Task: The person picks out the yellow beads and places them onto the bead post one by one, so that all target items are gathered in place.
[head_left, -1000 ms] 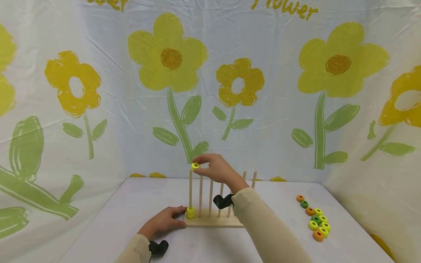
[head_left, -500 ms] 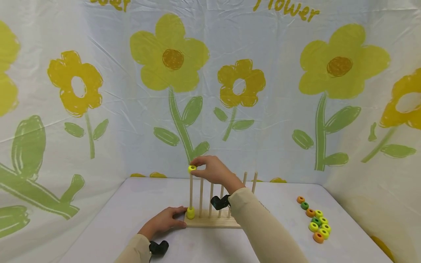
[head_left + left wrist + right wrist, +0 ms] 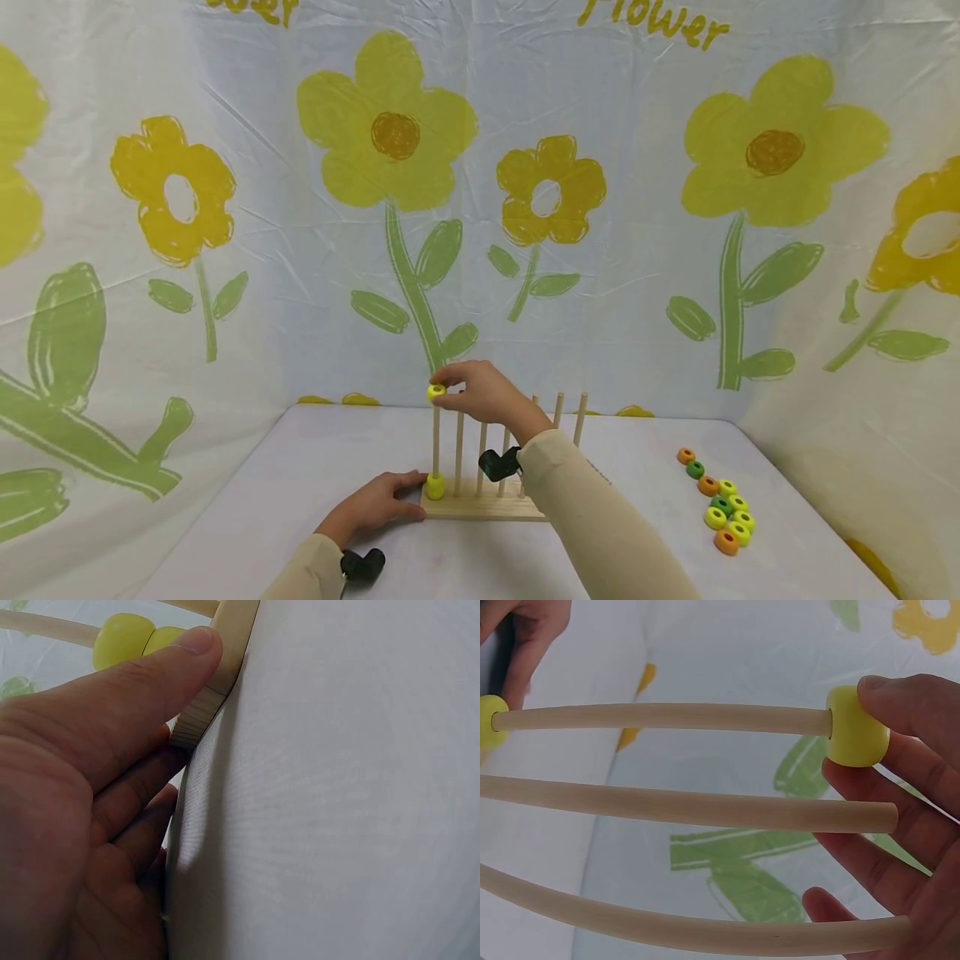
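Observation:
My right hand (image 3: pixel 489 396) pinches a yellow bead (image 3: pixel 436 392) between thumb and fingers at the top of the leftmost peg. In the right wrist view the peg (image 3: pixel 667 718) enters the hole of that bead (image 3: pixel 855 727). Two yellow beads (image 3: pixel 124 641) sit stacked at the foot of this same peg. The wooden peg rack (image 3: pixel 487 507) stands upright on the table, its several other pegs bare where they show. My left hand (image 3: pixel 378 504) holds the rack's left end, thumb along the front edge and fingers at the side. My right forearm hides the rack's right part.
Several loose beads lie in a cluster at the table's right, including orange beads (image 3: pixel 726 542), green beads (image 3: pixel 695 470) and yellow beads (image 3: pixel 715 518). A flower-printed cloth (image 3: pixel 622 317) hangs behind the white table (image 3: pixel 330 442) and along both sides.
My right hand has moved slightly left and down, bringing the yellow bead from beside the leftmost peg's tip onto it. The left hand has stayed at the rack's end.

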Demonstrator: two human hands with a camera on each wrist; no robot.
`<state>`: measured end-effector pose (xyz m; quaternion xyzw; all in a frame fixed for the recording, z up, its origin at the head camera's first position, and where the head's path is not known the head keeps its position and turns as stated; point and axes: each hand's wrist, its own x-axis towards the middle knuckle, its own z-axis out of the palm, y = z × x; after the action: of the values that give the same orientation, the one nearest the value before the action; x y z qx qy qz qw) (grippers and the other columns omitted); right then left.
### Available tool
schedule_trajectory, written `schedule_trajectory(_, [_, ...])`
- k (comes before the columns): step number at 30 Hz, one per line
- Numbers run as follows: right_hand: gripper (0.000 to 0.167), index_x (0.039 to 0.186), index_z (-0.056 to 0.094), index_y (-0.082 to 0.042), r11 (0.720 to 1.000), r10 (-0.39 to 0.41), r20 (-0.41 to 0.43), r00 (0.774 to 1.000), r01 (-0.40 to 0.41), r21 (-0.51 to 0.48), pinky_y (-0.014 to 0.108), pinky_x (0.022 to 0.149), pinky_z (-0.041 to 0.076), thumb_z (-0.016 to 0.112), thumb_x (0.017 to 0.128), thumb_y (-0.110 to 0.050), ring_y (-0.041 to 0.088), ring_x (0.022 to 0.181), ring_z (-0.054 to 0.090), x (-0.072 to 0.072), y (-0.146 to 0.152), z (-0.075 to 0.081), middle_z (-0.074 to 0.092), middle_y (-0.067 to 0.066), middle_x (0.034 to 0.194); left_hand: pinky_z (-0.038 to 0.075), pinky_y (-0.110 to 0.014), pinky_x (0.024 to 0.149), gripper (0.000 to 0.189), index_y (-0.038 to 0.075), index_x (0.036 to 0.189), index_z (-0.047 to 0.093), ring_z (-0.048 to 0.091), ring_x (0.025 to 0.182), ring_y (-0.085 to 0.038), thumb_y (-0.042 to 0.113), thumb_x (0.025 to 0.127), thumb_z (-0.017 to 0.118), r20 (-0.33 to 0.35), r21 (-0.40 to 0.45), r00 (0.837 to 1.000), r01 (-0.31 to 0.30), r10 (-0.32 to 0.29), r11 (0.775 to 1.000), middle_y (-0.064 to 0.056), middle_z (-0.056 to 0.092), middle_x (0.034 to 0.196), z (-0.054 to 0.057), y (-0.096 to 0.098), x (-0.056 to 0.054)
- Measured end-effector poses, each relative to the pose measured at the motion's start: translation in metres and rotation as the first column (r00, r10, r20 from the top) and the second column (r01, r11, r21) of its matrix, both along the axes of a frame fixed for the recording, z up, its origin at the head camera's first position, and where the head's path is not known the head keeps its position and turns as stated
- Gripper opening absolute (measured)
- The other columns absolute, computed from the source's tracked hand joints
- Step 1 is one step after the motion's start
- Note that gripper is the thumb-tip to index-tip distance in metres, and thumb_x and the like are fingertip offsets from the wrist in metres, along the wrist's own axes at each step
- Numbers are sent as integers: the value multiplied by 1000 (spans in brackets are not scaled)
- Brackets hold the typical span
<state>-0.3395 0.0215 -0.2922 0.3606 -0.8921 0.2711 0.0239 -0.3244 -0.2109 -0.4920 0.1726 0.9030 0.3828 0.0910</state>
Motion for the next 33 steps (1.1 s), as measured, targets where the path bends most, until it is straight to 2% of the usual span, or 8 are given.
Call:
schedule_trajectory(19, [33,124,65,-21,1000,12,-18,1000,-11,12,40,97,51,65,93,-32,18,115,60,5,7,3,67,0,121,28,-64,111,72,16,141,51,35,140,-42,47,80,75,-26,-8,1000,5,-5,1000,-17,44,150,-1,0,-3])
schedule_trajectory(25, [33,125,65,-20,1000,16,-48,999,-15,10,40,97,51,64,94,-30,19,116,60,9,15,7,67,3,123,28,-64,112,72,16,142,51,35,140,-42,47,81,74,-27,-17,1000,4,-4,1000,-17,43,150,-1,1,-2])
schedule_trajectory(33, [31,123,66,-20,1000,6,-92,996,-6,-7,40,97,51,65,93,-31,18,116,60,11,28,9,67,-1,120,27,-64,112,74,15,141,51,35,140,-44,48,79,75,-30,-10,1000,2,-2,1000,-18,43,150,-1,1,-1])
